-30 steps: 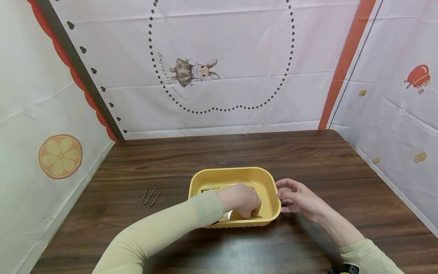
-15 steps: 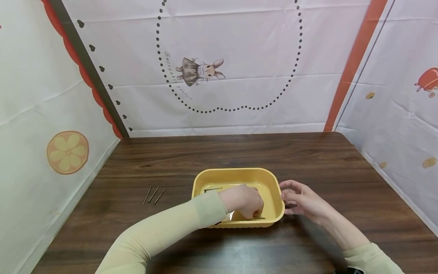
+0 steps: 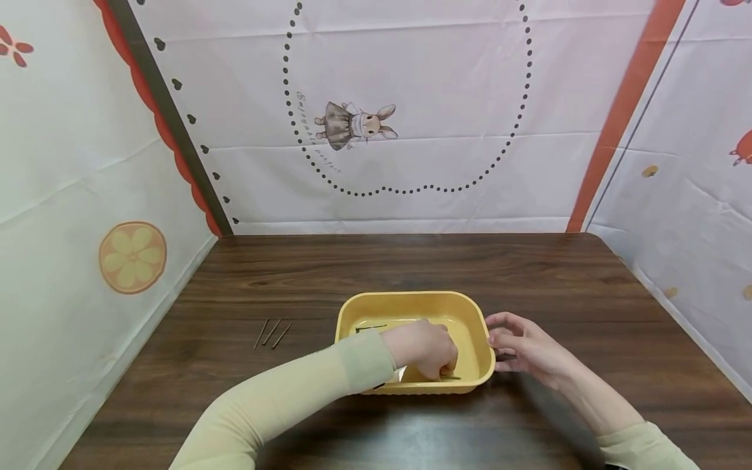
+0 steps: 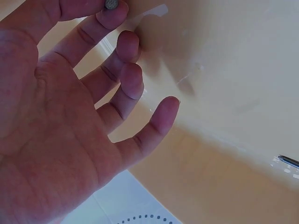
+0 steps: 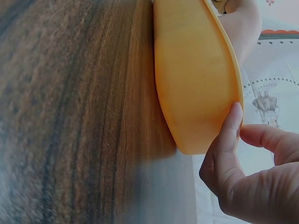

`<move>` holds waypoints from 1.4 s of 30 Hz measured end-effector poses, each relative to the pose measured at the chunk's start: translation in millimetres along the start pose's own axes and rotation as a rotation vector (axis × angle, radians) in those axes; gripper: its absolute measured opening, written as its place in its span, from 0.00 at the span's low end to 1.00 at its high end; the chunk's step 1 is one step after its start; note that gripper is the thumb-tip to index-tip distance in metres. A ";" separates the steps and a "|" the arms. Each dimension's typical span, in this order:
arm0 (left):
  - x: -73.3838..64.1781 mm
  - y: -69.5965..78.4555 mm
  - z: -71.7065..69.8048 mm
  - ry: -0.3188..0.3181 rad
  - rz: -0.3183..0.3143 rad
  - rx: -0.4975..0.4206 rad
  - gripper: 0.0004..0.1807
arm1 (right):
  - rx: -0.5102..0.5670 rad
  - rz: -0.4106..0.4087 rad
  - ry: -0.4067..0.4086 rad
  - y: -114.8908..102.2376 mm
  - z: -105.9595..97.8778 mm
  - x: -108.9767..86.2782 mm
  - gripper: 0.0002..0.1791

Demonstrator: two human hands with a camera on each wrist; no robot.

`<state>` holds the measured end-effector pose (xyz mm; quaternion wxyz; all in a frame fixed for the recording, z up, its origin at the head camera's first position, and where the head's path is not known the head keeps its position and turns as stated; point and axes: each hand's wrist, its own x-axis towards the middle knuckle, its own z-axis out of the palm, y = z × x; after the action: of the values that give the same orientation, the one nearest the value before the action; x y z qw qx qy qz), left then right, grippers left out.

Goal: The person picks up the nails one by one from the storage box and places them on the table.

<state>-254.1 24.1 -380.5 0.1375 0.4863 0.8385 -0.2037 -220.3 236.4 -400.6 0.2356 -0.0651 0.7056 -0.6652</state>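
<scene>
My left hand (image 3: 431, 349) reaches down into a yellow plastic tray (image 3: 472, 326). Its thumb and index finger pinch a nail, whose round head (image 4: 111, 4) shows at the top of the left wrist view, while the other fingers are loosely bent. A thin nail end (image 3: 451, 377) sticks out beside the fingers in the head view. Another nail (image 3: 371, 326) lies at the tray's left inside. At the right end, my right hand (image 3: 525, 346) pinches the tray's rim (image 5: 237, 70) between thumb and fingers. My left forearm hides part of the tray floor.
Three thin nails (image 3: 272, 333) lie side by side on the dark wooden table (image 3: 405, 264), left of the tray. Behind the table hangs a white printed cloth (image 3: 423, 163), with more cloth along both sides.
The head view has shifted a little, so everything appears slightly farther right. Both hands keep nearly the same places on and in the tray.
</scene>
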 end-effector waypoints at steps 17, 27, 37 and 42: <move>-6.6 -7.7 -2.9 0.050 -0.002 -0.002 0.20 | 0.000 0.016 -0.010 1.2 -0.8 1.5 0.14; -38.2 -31.2 -23.7 0.186 -0.056 -0.099 0.21 | -0.003 0.000 -0.017 0.4 -2.0 2.5 0.14; -71.1 -53.0 -38.2 0.307 -0.178 -0.163 0.19 | -0.002 -0.004 -0.025 0.1 -2.6 1.6 0.14; -83.4 -61.4 -41.0 0.366 -0.202 -0.173 0.19 | -0.003 -0.002 -0.016 -0.1 -1.9 1.4 0.15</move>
<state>-268.1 -47.0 -295.9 0.0034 0.4151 0.9083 -0.0520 -222.4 237.5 -400.8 0.2402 -0.0714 0.7045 -0.6640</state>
